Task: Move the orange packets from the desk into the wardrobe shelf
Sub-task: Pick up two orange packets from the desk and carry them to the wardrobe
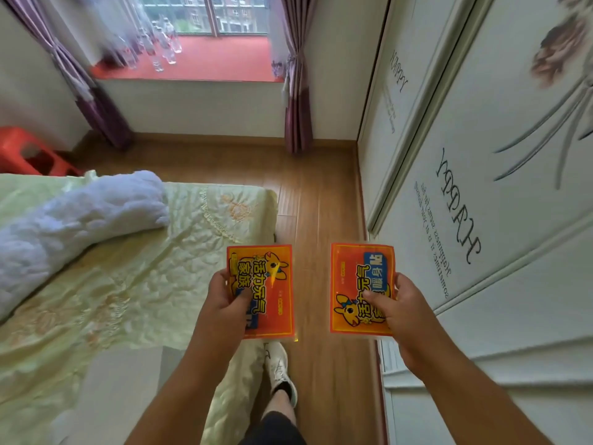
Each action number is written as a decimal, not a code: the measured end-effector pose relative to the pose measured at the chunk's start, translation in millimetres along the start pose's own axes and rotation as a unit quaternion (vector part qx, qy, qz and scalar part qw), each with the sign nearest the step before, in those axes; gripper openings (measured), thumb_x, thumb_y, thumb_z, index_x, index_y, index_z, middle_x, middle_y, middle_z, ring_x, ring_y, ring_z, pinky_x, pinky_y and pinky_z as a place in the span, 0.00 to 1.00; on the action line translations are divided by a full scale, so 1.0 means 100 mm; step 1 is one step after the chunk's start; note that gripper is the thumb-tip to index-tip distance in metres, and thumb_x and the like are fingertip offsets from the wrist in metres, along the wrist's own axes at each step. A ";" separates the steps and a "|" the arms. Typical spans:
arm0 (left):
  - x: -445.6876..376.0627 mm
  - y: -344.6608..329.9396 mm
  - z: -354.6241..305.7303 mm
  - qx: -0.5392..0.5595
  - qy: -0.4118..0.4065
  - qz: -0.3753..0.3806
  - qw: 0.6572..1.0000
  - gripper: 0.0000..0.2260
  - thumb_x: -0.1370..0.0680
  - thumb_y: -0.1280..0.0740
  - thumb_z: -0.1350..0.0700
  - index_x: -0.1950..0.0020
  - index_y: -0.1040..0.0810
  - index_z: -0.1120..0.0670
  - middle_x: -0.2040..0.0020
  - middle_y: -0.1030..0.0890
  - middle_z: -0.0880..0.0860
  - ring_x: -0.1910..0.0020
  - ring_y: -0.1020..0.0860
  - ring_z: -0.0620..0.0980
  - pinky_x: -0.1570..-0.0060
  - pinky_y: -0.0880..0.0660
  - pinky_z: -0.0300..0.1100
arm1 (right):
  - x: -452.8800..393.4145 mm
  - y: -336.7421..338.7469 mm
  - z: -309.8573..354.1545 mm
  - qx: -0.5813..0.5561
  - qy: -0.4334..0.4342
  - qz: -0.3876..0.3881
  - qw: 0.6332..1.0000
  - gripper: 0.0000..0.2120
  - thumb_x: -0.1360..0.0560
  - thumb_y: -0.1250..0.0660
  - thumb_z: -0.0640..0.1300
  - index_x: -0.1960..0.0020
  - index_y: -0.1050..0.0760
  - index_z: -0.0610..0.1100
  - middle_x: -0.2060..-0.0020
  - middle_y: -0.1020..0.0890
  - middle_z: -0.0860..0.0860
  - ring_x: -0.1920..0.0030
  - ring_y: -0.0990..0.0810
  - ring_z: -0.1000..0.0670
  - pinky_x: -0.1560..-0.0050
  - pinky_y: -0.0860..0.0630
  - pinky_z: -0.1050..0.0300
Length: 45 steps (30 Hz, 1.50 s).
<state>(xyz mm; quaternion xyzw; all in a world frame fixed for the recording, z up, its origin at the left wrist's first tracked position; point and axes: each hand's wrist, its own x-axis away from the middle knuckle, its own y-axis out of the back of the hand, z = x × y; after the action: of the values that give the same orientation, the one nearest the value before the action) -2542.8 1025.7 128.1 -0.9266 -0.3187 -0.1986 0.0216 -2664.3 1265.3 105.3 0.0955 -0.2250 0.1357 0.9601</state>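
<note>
Head view: left hand (224, 295) pinches one orange packet (266, 284), thumb on its face, above the bed's (128, 268) edge. Right hand (396, 311) likewise pinches a second orange packet (356, 277) over the wooden floor (321, 187), just beside the closed wardrobe door (513, 187).

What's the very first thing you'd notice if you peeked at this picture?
Two bright orange packets, one gripped in the left hand, the left packet, and one in the right hand, the right packet, held over the wooden floor. The bed lies left, the closed wardrobe right.
</note>
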 end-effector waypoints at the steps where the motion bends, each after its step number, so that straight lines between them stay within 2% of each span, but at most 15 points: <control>1: -0.19 -0.05 -0.07 0.007 -0.003 0.005 1.000 0.12 0.16 0.39 0.62 0.41 0.25 0.45 0.51 0.13 0.49 0.57 0.13 0.48 0.61 0.20 0.47 | -0.14 0.00 0.07 -0.003 -0.003 -0.009 1.000 0.11 0.20 0.29 0.40 0.39 0.22 0.49 0.48 0.12 0.49 0.49 0.11 0.47 0.45 0.15 0.42; 3: -0.60 -0.15 -0.22 0.021 -0.008 0.020 1.000 0.12 0.16 0.39 0.63 0.41 0.26 0.46 0.51 0.13 0.50 0.58 0.13 0.48 0.63 0.20 0.46 | -0.44 -0.03 0.22 -0.007 -0.004 -0.024 1.000 0.11 0.20 0.29 0.39 0.40 0.22 0.49 0.49 0.11 0.48 0.50 0.11 0.47 0.46 0.15 0.43; 6: -1.23 -0.27 -0.55 0.026 -0.016 0.043 0.999 0.12 0.16 0.40 0.63 0.41 0.25 0.47 0.51 0.13 0.50 0.57 0.13 0.48 0.63 0.19 0.44 | -0.89 -0.11 0.55 -0.021 -0.002 -0.045 0.999 0.10 0.20 0.30 0.37 0.41 0.22 0.48 0.51 0.11 0.49 0.53 0.11 0.49 0.55 0.17 0.51; 9: -1.81 -0.36 -0.93 0.023 -0.029 0.063 0.997 0.12 0.16 0.40 0.63 0.42 0.25 0.46 0.51 0.13 0.51 0.55 0.13 0.49 0.61 0.19 0.46 | -1.31 -0.22 0.92 -0.025 0.009 -0.047 0.999 0.09 0.19 0.31 0.37 0.41 0.22 0.47 0.51 0.11 0.49 0.54 0.11 0.50 0.56 0.17 0.53; 13: -2.49 -0.53 -1.37 -0.005 -0.045 0.087 0.995 0.11 0.16 0.40 0.64 0.43 0.25 0.47 0.49 0.14 0.52 0.52 0.14 0.52 0.56 0.17 0.48 | -1.85 -0.33 1.31 -0.044 0.028 -0.062 0.997 0.10 0.19 0.31 0.39 0.40 0.22 0.49 0.51 0.11 0.49 0.51 0.11 0.48 0.47 0.16 0.44; 16: -2.88 -0.69 -1.57 -0.023 -0.037 0.101 0.994 0.11 0.16 0.40 0.63 0.43 0.25 0.47 0.47 0.14 0.52 0.50 0.14 0.53 0.50 0.18 0.55 | -2.20 -0.34 1.47 -0.044 0.017 -0.066 0.997 0.10 0.19 0.30 0.41 0.40 0.22 0.50 0.50 0.11 0.50 0.49 0.11 0.47 0.42 0.17 0.39; 19: -3.27 -0.87 -1.71 -0.035 -0.025 0.114 0.993 0.11 0.15 0.40 0.63 0.41 0.25 0.47 0.48 0.14 0.51 0.50 0.14 0.52 0.50 0.18 0.54 | -2.65 -0.29 1.61 -0.046 0.010 -0.073 0.996 0.10 0.20 0.30 0.41 0.40 0.22 0.51 0.49 0.11 0.50 0.48 0.12 0.46 0.40 0.18 0.37; 25: -4.15 -1.30 -2.09 -0.061 -0.026 0.087 0.994 0.10 0.15 0.40 0.62 0.40 0.26 0.48 0.46 0.14 0.52 0.50 0.14 0.53 0.49 0.17 0.55 | -3.81 -0.17 2.06 -0.093 0.007 -0.061 0.994 0.12 0.19 0.30 0.39 0.38 0.22 0.50 0.49 0.11 0.49 0.46 0.12 0.45 0.43 0.18 0.42; 30: -4.81 -1.69 -2.72 -0.062 -0.046 0.063 0.995 0.10 0.16 0.40 0.64 0.42 0.26 0.48 0.46 0.16 0.55 0.50 0.14 0.55 0.56 0.17 0.51 | -4.69 -0.05 2.70 -0.108 0.016 -0.046 0.993 0.11 0.19 0.30 0.37 0.39 0.23 0.47 0.48 0.12 0.48 0.48 0.12 0.45 0.50 0.18 0.47; 33: -5.17 -1.91 -3.02 -0.040 -0.078 0.051 0.995 0.11 0.16 0.40 0.64 0.42 0.27 0.48 0.46 0.16 0.55 0.49 0.15 0.57 0.53 0.17 0.58 | -5.10 0.03 3.09 -0.097 0.034 -0.028 0.994 0.11 0.19 0.31 0.37 0.39 0.23 0.47 0.48 0.12 0.48 0.48 0.12 0.46 0.53 0.19 0.51; 35: -5.38 -2.08 -3.13 -0.038 -0.078 0.054 0.995 0.11 0.16 0.39 0.64 0.42 0.26 0.48 0.46 0.16 0.54 0.51 0.14 0.54 0.53 0.17 0.57 | -5.28 0.11 3.27 -0.092 0.039 -0.037 0.994 0.10 0.19 0.31 0.38 0.39 0.23 0.47 0.48 0.12 0.49 0.48 0.12 0.47 0.53 0.19 0.52; 40: -5.86 -2.67 -3.26 -0.056 -0.042 0.117 0.991 0.11 0.16 0.40 0.63 0.42 0.26 0.47 0.48 0.16 0.54 0.52 0.14 0.52 0.56 0.18 0.52 | -5.51 0.36 3.41 -0.107 0.034 -0.072 0.991 0.10 0.19 0.30 0.38 0.40 0.22 0.48 0.50 0.11 0.50 0.51 0.11 0.49 0.49 0.17 0.48; 45: -6.37 -3.45 -3.45 -0.107 -0.045 0.229 0.966 0.11 0.16 0.39 0.62 0.43 0.25 0.46 0.47 0.15 0.53 0.50 0.14 0.55 0.53 0.18 0.53 | -5.62 0.64 3.30 -0.148 0.001 -0.200 0.968 0.10 0.20 0.30 0.38 0.40 0.22 0.50 0.51 0.11 0.51 0.52 0.11 0.49 0.48 0.17 0.47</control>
<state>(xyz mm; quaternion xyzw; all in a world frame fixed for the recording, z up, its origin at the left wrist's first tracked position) -3328.7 871.9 173.0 -0.9798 -0.0753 -0.1790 -0.0472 -3302.4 1123.0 146.7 -0.0045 -0.2182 -0.0943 0.9713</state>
